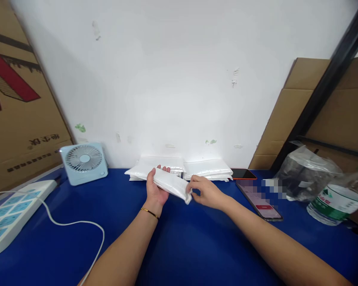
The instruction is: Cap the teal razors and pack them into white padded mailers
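Note:
A long white packet (172,182), wrapped in what looks like plastic film, lies tilted across my left hand (157,190). The left thumb rests at its near side and the fingertips show past its far edge. My right hand (205,191) pinches the crumpled right end of the packet between thumb and fingers. Behind the hands, two stacks of similar white packets lie against the wall, a left stack (139,169) partly hidden by the held packet and a right stack (210,169).
On the blue table (173,246) stand a light-blue fan (84,163) and a white power strip (20,210) at left, with a white cable (77,222). Two phones, one dark (244,174) and one lit (261,202), a plastic bag (304,174) and a water bottle (335,204) lie right.

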Demonstrator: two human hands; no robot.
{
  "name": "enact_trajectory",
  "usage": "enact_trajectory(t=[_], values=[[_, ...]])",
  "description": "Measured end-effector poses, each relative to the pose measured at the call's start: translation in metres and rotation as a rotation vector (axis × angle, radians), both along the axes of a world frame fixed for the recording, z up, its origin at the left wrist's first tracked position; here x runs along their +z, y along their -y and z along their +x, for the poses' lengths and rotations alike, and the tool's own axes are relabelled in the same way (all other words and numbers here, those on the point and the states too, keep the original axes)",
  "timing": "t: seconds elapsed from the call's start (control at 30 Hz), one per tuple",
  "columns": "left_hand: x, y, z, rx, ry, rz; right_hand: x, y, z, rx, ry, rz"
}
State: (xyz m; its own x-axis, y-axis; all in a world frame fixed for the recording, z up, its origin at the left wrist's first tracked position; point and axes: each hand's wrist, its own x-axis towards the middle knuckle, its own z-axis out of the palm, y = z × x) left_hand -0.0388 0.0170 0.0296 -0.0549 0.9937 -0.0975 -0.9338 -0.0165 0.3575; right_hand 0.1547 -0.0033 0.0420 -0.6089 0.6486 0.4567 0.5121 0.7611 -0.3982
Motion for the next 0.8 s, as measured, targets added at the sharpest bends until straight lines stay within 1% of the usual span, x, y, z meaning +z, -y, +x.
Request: enact_trajectory(t=[0.07,0.1,0.13,0.17,0.2,0.27,0.3,0.33,0.37,0.4,0.47,0.57,0.67,0.8], values=[[0.003,0.002,0.001,0.006,-0.034,0.020,-0.006,0.001,0.007,-0.048,-0.064,-0.043],[0.004,0.003,0.002,0.007,-0.051,0.028,-0.010,0.002,0.009,-0.082,-0.162,-0.113],[0.005,0.005,0.003,0.011,-0.069,0.035,-0.014,0.003,0.009,-0.115,-0.308,-0.219],[0.007,0.006,0.004,0.016,-0.089,0.045,-0.018,0.004,0.008,-0.146,-0.492,-0.366],[0.008,0.008,0.006,0.024,-0.112,0.061,-0.023,0.006,0.005,-0.171,-0.695,-0.551],[0.012,0.013,0.012,0.045,-0.161,0.111,-0.032,0.009,-0.004,-0.187,-1.073,-0.970],[0.014,0.016,0.016,0.057,-0.187,0.142,-0.036,0.010,-0.009,-0.173,-1.216,-1.156],[0.016,0.020,0.020,0.065,-0.215,0.177,-0.040,0.011,-0.014,-0.156,-1.325,-1.298],[0.019,0.024,0.024,0.071,-0.247,0.216,-0.043,0.012,-0.018,-0.147,-1.409,-1.389],[0.022,0.030,0.028,0.077,-0.284,0.259,-0.045,0.013,-0.022,-0.146,-1.478,-1.431],[0.028,0.041,0.035,0.092,-0.366,0.341,-0.047,0.014,-0.028,-0.158,-1.572,-1.433],[0.037,0.058,0.042,0.130,-0.459,0.438,-0.046,0.016,-0.030,-0.206,-1.607,-1.397],[0.045,0.069,0.045,0.177,-0.513,0.489,-0.046,0.017,-0.030,-0.260,-1.556,-1.384],[0.052,0.076,0.045,0.202,-0.553,0.537,-0.047,0.019,-0.031,-0.323,-1.399,-1.362]])
